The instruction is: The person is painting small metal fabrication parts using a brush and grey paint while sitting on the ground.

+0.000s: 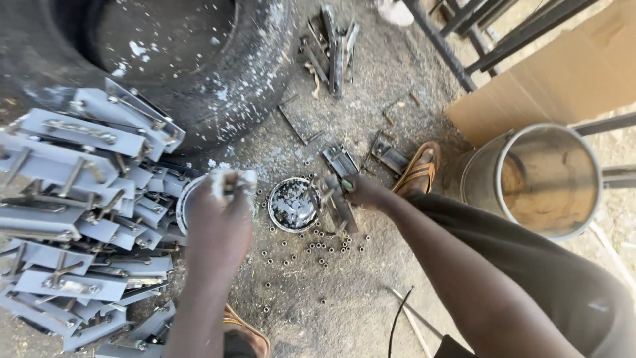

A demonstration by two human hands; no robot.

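Your left hand [222,222] is raised above the ground, with the fingers closed around a small pale object [232,180]; the picture is blurred there, so you cannot tell what the object is. Just behind this hand you see the rim of a white round container [183,205], mostly hidden by the hand.

Your right hand [363,192] reaches to the middle of the ground and its fingers are closed on a dark metal bracket [339,202], which it holds tilted, just beside a small round tin [292,205]. The tin stands on the ground between your two hands and has dark, shiny content inside. Many small metal nuts [318,245] lie scattered on the dirt floor [344,285] around and below the tin.

At your left, a large pile of grey painted metal brackets [73,212] leans against an old tyre [218,73] with white paint spots. More unpainted dark brackets [331,43] lie further away, near the top. At your right stand a metal bucket [540,179] and a piece of cardboard [556,73]. A sandal [419,169] is on the foot near your right hand.
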